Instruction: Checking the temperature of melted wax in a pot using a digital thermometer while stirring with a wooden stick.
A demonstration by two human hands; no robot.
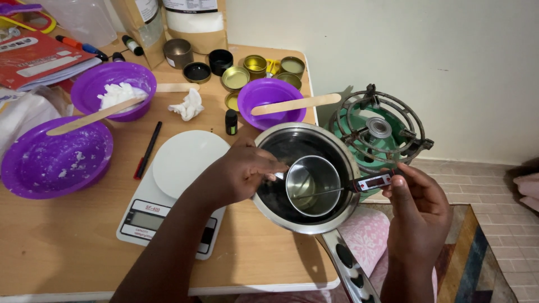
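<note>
Temperature check underway: left hand (247, 171) grips the small steel cup (313, 185) inside the saucepan (269, 207); right hand (418, 196) pinches the digital probe thermometer (368, 182). Next, probably hold steady.

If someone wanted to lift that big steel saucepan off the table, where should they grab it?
Probably by its long handle, which sticks out past the table edge toward the person, so come from the near side, under the right hand. The saucepan has a round, smooth rim, and it carries a small metal cup steadied by the left hand, so keep it level.
</note>
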